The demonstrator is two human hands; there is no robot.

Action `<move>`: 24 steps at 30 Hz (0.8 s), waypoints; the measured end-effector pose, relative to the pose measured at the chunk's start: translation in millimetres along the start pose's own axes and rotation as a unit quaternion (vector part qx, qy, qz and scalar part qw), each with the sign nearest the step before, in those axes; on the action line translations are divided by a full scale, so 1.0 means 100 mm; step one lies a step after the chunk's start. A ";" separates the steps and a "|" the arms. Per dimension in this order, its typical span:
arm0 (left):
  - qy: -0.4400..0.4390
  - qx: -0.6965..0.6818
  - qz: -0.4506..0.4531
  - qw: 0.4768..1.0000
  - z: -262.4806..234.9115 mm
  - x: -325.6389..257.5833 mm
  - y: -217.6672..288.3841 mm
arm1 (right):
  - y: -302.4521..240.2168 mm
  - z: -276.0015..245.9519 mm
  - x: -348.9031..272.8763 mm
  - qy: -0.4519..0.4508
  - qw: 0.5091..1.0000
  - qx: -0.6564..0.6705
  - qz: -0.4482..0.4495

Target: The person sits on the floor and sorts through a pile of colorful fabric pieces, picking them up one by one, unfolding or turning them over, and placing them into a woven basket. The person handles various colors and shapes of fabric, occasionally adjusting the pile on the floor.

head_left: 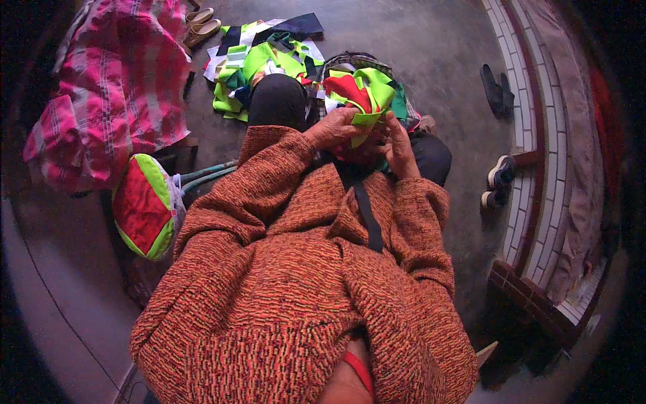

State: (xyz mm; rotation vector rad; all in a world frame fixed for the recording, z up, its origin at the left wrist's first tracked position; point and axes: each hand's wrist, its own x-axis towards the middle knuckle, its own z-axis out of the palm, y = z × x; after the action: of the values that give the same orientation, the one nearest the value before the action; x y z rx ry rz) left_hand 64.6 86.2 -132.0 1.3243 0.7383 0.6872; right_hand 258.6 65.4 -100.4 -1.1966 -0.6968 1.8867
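Observation:
My left hand (pixel 334 129) and my right hand (pixel 398 149) meet in front of my chest, both closed on a neon green fabric piece (pixel 368 119) with a red part (pixel 348 88) behind it. The piece is held above my lap, over a basket (pixel 350 60) filled with more green and red cloth. Orange knitted sleeves cover both forearms. My dark-trousered knees (pixel 277 99) show below the hands. Part of the held piece is hidden by my fingers.
A heap of green, white and dark fabric cuttings (pixel 259 57) lies on the grey floor ahead. A finished red-and-green cushion-like piece (pixel 142 205) sits at my left. A pink checked cloth (pixel 114 87), sandals (pixel 202 30), dark slippers (pixel 496 89), sneakers (pixel 499 180) and a tiled step (pixel 538 135) surround me.

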 end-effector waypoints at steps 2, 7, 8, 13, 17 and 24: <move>-0.029 0.049 0.026 0.998 -0.01 0.01 -0.06 | 0.03 -0.03 0.04 0.043 0.997 -0.057 0.015; -0.003 -0.087 -0.075 0.993 0.10 -0.03 0.22 | 0.17 -0.15 0.14 0.034 0.983 -0.164 -0.075; 0.025 -0.093 -0.088 0.992 0.10 -0.04 0.28 | 0.17 -0.15 0.14 0.034 0.978 -0.190 -0.082; 0.159 -0.167 -0.114 0.966 0.00 0.00 0.24 | 0.19 -0.13 0.14 0.006 0.959 -0.239 -0.151; 0.170 -0.214 -0.041 0.961 0.00 -0.01 0.12 | 0.19 -0.09 0.15 0.004 0.984 -0.160 -0.082; 0.098 -0.166 -0.093 0.977 0.02 -0.06 0.16 | 0.04 0.01 0.03 0.021 0.993 -0.115 0.010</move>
State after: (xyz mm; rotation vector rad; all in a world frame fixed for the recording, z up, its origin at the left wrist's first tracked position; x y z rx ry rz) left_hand 61.8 82.5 -115.2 0.8795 0.8533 0.7596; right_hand 255.5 65.9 -104.6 -1.3872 -0.9023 1.8290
